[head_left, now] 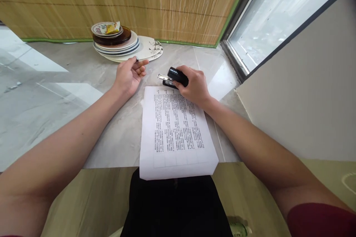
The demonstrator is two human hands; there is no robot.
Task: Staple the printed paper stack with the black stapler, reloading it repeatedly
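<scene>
My right hand (194, 83) is wrapped round a black stapler (178, 76) just above the far edge of the paper. The stapler's top cover is lifted, and its metal staple tray pokes out toward the left. My left hand (130, 76) rests palm up on the grey surface, left of the stapler. Its thumb and index finger pinch a small dark thing, too small to name, while the other fingers curl loosely. Between my forearms lies a sheet of printed paper (178, 129), its near end hanging past the front edge. Whether more sheets lie beneath it, I cannot tell.
A stack of plates (116, 46) stands at the back, on an oval white plate (148, 48) with a dark plant pattern. A bamboo blind (125, 3) hangs behind it. The grey marble surface (116, 140) meets a window frame (235, 61) and white wall (300, 92) at right.
</scene>
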